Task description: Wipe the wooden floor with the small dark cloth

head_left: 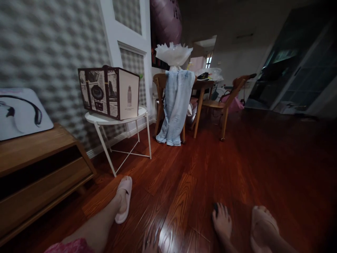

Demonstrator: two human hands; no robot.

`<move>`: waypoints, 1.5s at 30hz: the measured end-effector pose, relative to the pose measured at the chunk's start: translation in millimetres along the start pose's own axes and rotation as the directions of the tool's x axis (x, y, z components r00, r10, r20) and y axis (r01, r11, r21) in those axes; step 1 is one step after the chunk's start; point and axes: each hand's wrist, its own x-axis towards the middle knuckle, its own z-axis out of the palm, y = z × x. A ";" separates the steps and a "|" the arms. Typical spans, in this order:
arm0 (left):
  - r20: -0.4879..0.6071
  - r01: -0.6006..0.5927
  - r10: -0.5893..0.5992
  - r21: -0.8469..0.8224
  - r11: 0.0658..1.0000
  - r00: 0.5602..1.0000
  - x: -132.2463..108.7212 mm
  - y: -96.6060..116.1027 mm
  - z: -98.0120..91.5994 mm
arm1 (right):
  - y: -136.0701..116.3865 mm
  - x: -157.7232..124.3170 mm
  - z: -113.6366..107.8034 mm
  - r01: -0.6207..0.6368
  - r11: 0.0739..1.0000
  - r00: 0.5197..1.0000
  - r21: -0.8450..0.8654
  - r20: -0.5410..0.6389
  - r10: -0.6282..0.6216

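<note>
My left hand point(152, 240) is at the bottom edge over the wooden floor point(184, 196), its fingers stretched out and slightly apart with nothing seen in them; the rest of it is cut off. To the right, my right hand point(222, 222) is low in front of me, palm down. A small black object point(216, 208) shows at its thumb side, pinched against the fingers; its kind is too dark and small to make out. On either side of the hands are my feet in pink slippers, the left slipper point(128, 200) and the right slipper point(255, 225).
A white side table point(116, 121) bearing a patterned box point(129, 95) stands ahead on the left, beside a wooden cabinet point(63, 137). Farther back, light blue jeans point(175, 105) hang over a chair at a dining table point(200, 105). Another wooden chair point(226, 105) stands right of it.
</note>
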 end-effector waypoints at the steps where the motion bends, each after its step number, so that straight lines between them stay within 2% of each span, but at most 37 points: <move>1: 0.019 0.001 -0.001 -0.003 1.000 1.000 -0.6 0.0 1.8 | 5.9 -2.2 1.2 -0.064 0.998 0.997 -0.024 -0.054 0.063; 3: 0.071 -0.001 0.002 -0.016 1.000 0.997 -6.6 3.2 8.1 | -0.8 -13.3 3.4 -0.162 0.985 0.979 -0.061 -0.135 0.153; 5: 0.124 -0.004 0.008 -0.034 0.999 0.992 -18.0 10.9 17.0 | -28.2 -29.5 5.1 -0.185 0.978 0.975 -0.093 -0.144 0.171; 8: 0.155 -0.003 0.011 -0.054 0.999 0.988 -33.9 23.9 28.4 | -88.3 -59.5 9.5 -0.015 0.995 1.000 -0.101 0.014 0.016; 9: 0.157 -0.002 0.011 -0.059 0.998 0.988 -35.8 26.4 30.0 | -108.7 -71.1 11.7 0.071 0.994 0.994 -0.079 0.091 -0.064; 11: 0.151 0.002 0.008 -0.067 0.998 0.988 -33.0 26.3 28.9 | -144.5 -96.3 15.9 0.237 0.971 0.944 0.005 0.234 -0.232; 13: 0.124 -0.001 0.010 -0.071 0.997 0.992 -23.5 19.9 23.0 | -170.1 -119.3 17.3 0.380 0.916 0.846 0.129 0.351 -0.401; 14: 0.095 -0.006 0.013 -0.071 0.997 0.995 -17.8 15.2 19.3 | -178.1 -127.2 16.0 0.450 0.868 0.772 0.208 0.399 -0.496; 15: 0.061 -0.012 0.017 -0.069 0.998 0.998 -12.5 10.3 15.6 | -182.6 -131.2 13.4 0.517 0.803 0.676 0.295 0.435 -0.595; 18: -0.033 -0.024 0.022 -0.058 0.998 0.999 -2.3 -1.8 9.7 | -173.8 -114.4 0.1 0.648 0.530 0.309 0.547 0.448 -0.839; 19: -0.049 -0.023 0.020 -0.055 0.998 0.999 -1.0 -4.3 10.1 | -163.3 -100.1 -4.3 0.660 0.473 0.240 0.585 0.432 -0.869; 20: -0.059 -0.021 0.017 -0.054 0.998 0.998 -0.6 -6.1 11.6 | -149.3 -83.2 -8.1 0.665 0.467 0.241 0.583 0.424 -0.873; 21: -0.068 -0.018 0.015 -0.054 0.998 0.998 -0.7 -7.4 14.0 | -132.2 -65.2 -10.8 0.664 0.514 0.312 0.542 0.424 -0.850; 22: -0.074 -0.014 0.010 -0.057 0.998 0.997 -1.2 -8.4 16.8 | -112.6 -47.7 -12.4 0.647 0.602 0.437 0.468 0.419 -0.796; 23: -0.078 -0.008 0.003 -0.061 0.998 0.997 -1.8 -9.4 19.7 | -91.4 -32.2 -13.1 0.598 0.710 0.587 0.371 0.400 -0.704; 24: -0.080 -0.001 -0.004 -0.067 0.998 0.997 -2.4 -10.5 22.4 | -69.8 -19.7 -13.3 0.517 0.813 0.729 0.268 0.360 -0.583; 25: -0.079 0.006 -0.012 -0.073 0.997 0.997 -2.9 -11.8 24.8 | -49.0 -11.0 -13.0 0.411 0.895 0.844 0.173 0.300 -0.446; 26: -0.077 0.011 -0.017 -0.076 0.997 0.997 -3.4 -13.2 26.8 | -30.6 -6.3 -12.6 0.297 0.950 0.923 0.095 0.226 -0.311; 27: -0.075 0.015 -0.021 -0.078 0.997 0.997 -3.9 -14.5 28.6 | -15.8 -5.5 -12.1 0.185 0.982 0.972 0.037 0.143 -0.188; 28: -0.074 0.017 -0.023 -0.078 0.997 0.997 -4.5 -15.4 30.4 | -5.9 -8.1 -11.4 0.084 0.996 0.995 -0.002 0.059 -0.083; 30: -0.067 0.017 -0.022 -0.077 0.997 0.997 -6.1 -14.9 34.3 | -3.6 -20.4 -8.7 -0.059 0.998 0.995 -0.037 -0.081 0.056; 32: -0.060 0.018 -0.023 -0.080 0.997 0.998 -8.4 -10.3 38.7 | -24.4 -38.4 -4.0 -0.075 0.997 0.989 -0.034 -0.128 0.070; 34: -0.052 0.018 -0.023 -0.083 0.996 0.998 -10.8 -3.3 41.9 | -62.4 -60.5 2.2 0.042 0.999 0.999 -0.009 -0.033 -0.043; 35: -0.050 0.019 -0.023 -0.081 0.996 0.998 -11.6 0.1 41.9 | -84.6 -73.1 5.4 0.129 0.992 0.990 0.012 0.059 -0.129; 36: -0.051 0.022 -0.026 -0.079 0.997 0.998 -11.8 2.7 40.4 | -107.2 -86.8 8.3 0.216 0.976 0.962 0.042 0.163 -0.220; 38: -0.061 0.033 -0.038 -0.075 0.997 0.997 -10.1 4.2 32.3 | -147.7 -115.3 12.0 0.364 0.922 0.858 0.130 0.339 -0.387; 39: -0.071 0.042 -0.048 -0.074 0.996 0.996 -8.1 3.1 25.9 | -163.2 -128.2 12.4 0.433 0.881 0.787 0.192 0.397 -0.473; 41: -0.093 0.060 -0.067 -0.074 0.995 0.993 -2.9 -1.3 11.1 | -181.0 -144.7 9.8 0.553 0.762 0.616 0.336 0.452 -0.646; 43: -0.112 0.073 -0.080 -0.070 0.995 0.990 1.2 -4.5 -0.9 | -179.2 -141.0 4.1 0.629 0.630 0.448 0.455 0.450 -0.773; 44: -0.116 0.075 -0.082 -0.067 0.995 0.990 1.3 -3.9 -3.8 | -171.2 -130.6 0.8 0.647 0.589 0.401 0.483 0.442 -0.803; 45: -0.114 0.073 -0.080 -0.064 0.995 0.990 -0.7 -0.9 -3.9 | -158.7 -115.2 -2.3 0.654 0.580 0.395 0.485 0.435 -0.809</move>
